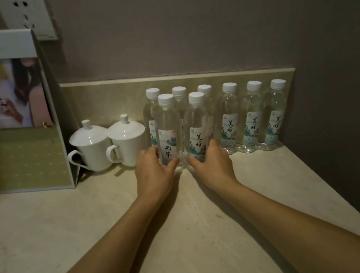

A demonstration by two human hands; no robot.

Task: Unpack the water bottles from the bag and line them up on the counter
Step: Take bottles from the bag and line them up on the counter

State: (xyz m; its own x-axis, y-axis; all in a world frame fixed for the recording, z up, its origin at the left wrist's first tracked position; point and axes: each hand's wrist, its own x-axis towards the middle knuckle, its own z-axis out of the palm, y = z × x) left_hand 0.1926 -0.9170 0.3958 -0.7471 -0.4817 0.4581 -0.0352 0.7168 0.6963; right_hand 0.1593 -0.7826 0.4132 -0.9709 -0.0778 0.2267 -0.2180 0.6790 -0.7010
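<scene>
Dim room, beige marble-look stone counter (47, 230) running back to a low matching backsplash under a grey-brown wall. Eight clear plastic water bottles with white screw caps and pale printed labels stand upright at the back right. Six form a back row (254, 114) against the backsplash, close together; two stand just in front of the row's left end. Left hand (154, 171) grips the base of the front left bottle (168, 128), thumb wrapped across its label, fingers behind. Right hand (212, 164) grips the base of the front right bottle (198, 128) likewise, thumb in front. The two front bottles stand almost touching, both on the counter. Left of the bottles: two white ceramic lidded cups with handles (108, 143), side by side. Further left, a green and white paper gift bag with a printed photo (10, 112) stands upright. White wall socket (28, 16) above it.
</scene>
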